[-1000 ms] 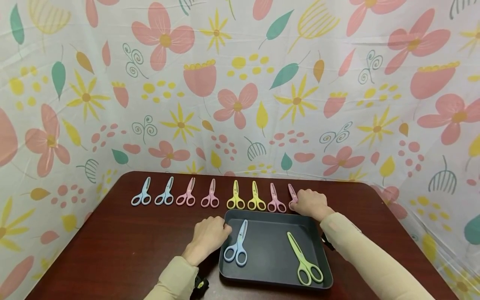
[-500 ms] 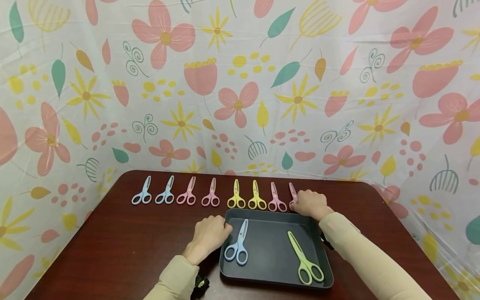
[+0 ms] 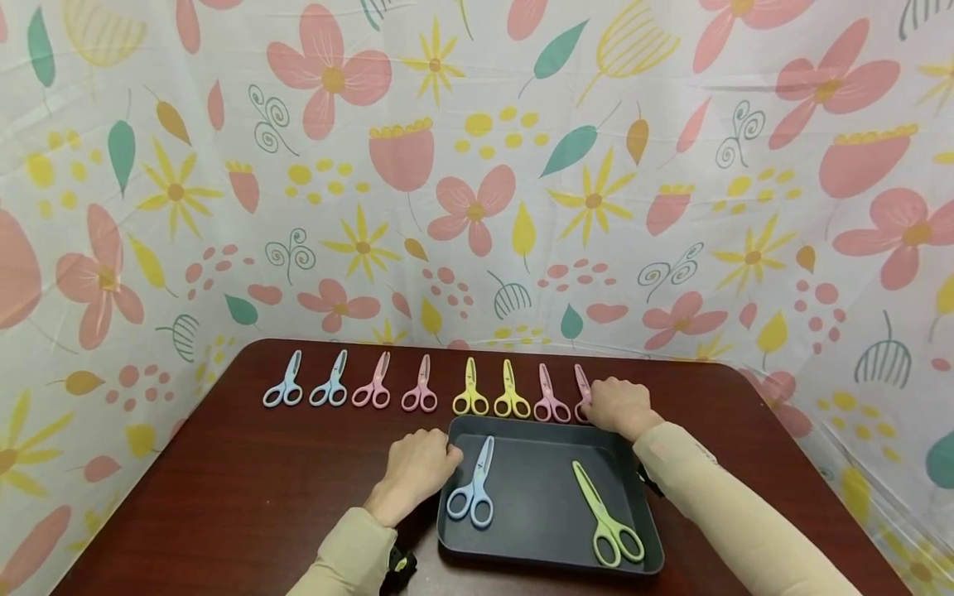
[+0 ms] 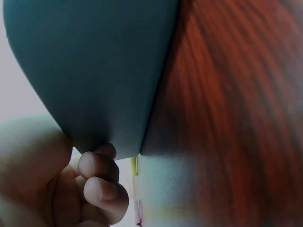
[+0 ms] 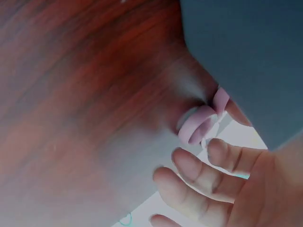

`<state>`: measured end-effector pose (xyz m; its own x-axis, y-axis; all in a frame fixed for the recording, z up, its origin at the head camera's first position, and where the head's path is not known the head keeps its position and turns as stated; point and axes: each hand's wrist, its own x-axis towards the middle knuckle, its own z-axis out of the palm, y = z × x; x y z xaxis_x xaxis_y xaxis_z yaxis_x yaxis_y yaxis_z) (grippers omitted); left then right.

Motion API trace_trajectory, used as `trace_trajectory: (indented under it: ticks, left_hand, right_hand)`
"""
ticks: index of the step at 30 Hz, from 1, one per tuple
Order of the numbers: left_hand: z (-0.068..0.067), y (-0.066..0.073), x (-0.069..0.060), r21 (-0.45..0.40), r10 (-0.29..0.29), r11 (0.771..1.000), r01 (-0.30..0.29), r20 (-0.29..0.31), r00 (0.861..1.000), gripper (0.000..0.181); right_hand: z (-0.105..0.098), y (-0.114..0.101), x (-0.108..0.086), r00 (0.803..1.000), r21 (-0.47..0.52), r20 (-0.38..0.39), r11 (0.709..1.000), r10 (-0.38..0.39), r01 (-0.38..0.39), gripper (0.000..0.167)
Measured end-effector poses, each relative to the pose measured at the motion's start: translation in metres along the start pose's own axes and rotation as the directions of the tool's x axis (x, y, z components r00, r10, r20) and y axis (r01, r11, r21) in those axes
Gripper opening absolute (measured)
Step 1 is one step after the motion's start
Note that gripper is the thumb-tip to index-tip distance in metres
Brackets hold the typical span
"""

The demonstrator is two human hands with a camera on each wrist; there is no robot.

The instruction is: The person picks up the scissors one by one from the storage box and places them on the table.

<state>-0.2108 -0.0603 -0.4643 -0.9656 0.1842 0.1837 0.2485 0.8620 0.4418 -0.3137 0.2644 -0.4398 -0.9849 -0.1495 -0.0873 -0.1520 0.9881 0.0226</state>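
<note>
My left hand (image 3: 417, 468) grips the upper left side of a dark grey baking tray (image 3: 537, 559). In the left wrist view its fingertips (image 4: 102, 163) curl against the tray's outer wall (image 4: 94, 71). Behind the tray's far right corner, my right hand (image 3: 617, 406) lies over the handles of the rightmost pink scissors (image 3: 581, 379). The right wrist view has its fingers (image 5: 199, 175) loosely bent beside the pink scissors' handle loop (image 5: 201, 125); whether they touch it is unclear. Blue scissors (image 3: 469, 505) and green scissors (image 3: 607, 526) lie inside the tray.
Along the far side of the brown table (image 3: 261, 480) runs a row of scissors: blue scissors (image 3: 283, 393), pink scissors (image 3: 373, 391), yellow scissors (image 3: 471, 401) and pink scissors (image 3: 547, 406). A floral curtain (image 3: 477, 248) hangs behind the table.
The head view has shifted very slightly. Both hands, the tray and the scissors keep their places.
</note>
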Motion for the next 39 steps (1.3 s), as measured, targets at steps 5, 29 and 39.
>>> trace_trajectory:
  ticks: [5, 29, 39]
  left_hand:
    - [-0.002, 0.0, 0.001, 0.0, 0.0, 1.0, 0.0, -0.008, 1.0, 0.036]
    - [0.002, -0.003, 0.002, 0.003, -0.001, 1.0, 0.001, -0.002, 1.0, 0.035]
    - [0.002, -0.002, 0.002, -0.007, 0.001, 1.0, -0.001, 0.012, 1.0, 0.035]
  right_hand:
    - [-0.008, -0.002, -0.004, 1.0, -0.028, -0.02, 1.0, 0.005, -0.006, 0.029]
    - [-0.03, -0.047, -0.066, 0.959, -0.15, -0.183, 0.97, -0.218, 0.192, 0.02]
    - [-0.024, -0.054, -0.094, 0.939, -0.227, -0.178, 0.941, -0.294, 0.252, 0.022]
